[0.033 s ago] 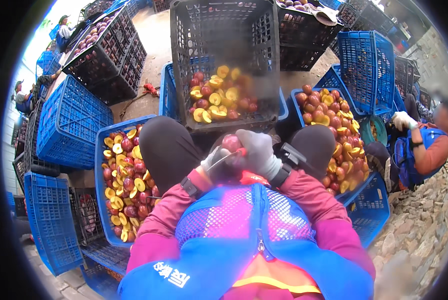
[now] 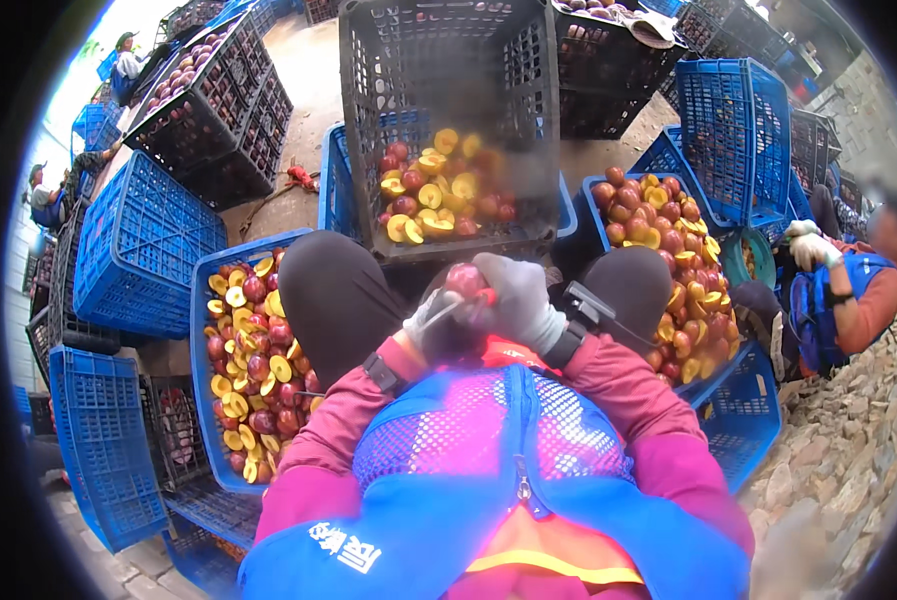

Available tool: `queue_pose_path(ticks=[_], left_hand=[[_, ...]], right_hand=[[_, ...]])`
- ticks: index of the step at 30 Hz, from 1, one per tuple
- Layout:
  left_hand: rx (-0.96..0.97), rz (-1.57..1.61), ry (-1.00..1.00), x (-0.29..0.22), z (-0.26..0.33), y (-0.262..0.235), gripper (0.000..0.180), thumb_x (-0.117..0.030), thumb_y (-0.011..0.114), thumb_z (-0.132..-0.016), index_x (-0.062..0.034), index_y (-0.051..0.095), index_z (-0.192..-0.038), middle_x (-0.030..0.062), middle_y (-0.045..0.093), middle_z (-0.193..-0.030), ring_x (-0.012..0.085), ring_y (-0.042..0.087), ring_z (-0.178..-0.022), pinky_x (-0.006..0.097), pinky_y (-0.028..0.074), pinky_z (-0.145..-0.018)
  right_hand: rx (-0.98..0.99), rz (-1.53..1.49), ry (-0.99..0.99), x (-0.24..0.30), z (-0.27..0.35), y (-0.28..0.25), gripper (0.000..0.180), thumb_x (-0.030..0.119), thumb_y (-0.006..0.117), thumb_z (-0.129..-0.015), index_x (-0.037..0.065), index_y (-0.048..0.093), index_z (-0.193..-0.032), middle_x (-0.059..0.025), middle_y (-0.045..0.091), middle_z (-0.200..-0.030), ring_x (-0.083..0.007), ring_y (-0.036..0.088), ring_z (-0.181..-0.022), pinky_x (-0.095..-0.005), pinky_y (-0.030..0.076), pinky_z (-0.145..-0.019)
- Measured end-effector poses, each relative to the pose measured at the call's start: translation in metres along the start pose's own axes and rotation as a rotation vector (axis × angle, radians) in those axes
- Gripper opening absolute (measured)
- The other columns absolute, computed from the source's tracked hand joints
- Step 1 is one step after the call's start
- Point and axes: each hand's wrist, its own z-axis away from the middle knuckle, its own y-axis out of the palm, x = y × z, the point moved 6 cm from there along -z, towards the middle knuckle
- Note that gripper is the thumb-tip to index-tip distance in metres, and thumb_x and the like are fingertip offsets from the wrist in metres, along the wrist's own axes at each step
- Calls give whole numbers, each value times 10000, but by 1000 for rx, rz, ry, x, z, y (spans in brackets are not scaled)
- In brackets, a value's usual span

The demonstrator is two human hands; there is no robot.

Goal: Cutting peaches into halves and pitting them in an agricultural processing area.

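Both gloved hands meet in front of my lap. My left hand (image 2: 430,325) is closed round a red-purple plum (image 2: 462,280), which shows above its fingers. My right hand (image 2: 516,300) presses against the plum's right side, its fingers curled on a small tool with a red end (image 2: 486,296); a thin pale strip reaches from it across my left hand. The tool's exact kind is hard to make out. Just beyond, a black crate (image 2: 548,130) tilts toward me, holding whole plums and yellow-fleshed cut halves (image 2: 430,196).
A blue crate (image 2: 200,360) of cut plums stands by my left knee, another heaped pile of plums (image 2: 673,280) by my right. Stacked blue crates (image 2: 148,245) and black crates (image 2: 218,120) surround me. A co-worker (image 2: 848,290) in gloves sits at right beside loose stones (image 2: 838,450).
My hands have shifted very slightly, with the plum still between them. At right, the co-worker's gloved hands have come into view together.
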Motion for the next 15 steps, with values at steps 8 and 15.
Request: queue_pose_path(ticks=[8, 15], left_hand=[[-125, 613, -527, -13, -26, -17, 402, -376, 554, -982, -60, 600, -1226, 62, 627, -919, 211, 562, -781, 351, 455, -757], [-380, 312, -279, 25, 3, -94, 505, -603, 471, -1115, -130, 647, -1140, 38, 660, -876, 184, 625, -689, 356, 544, -586]], right_hand=[[103, -992, 875, -53, 0, -4, 480, 515, 590, -1115, 55, 715, -1052, -8, 640, -695, -105, 571, -478, -250, 399, -425], [127, -785, 860, -99, -80, -10, 518, 534, 668, -1061, 23, 741, -1026, -110, 757, -829, -134, 611, -483, -294, 430, -416]])
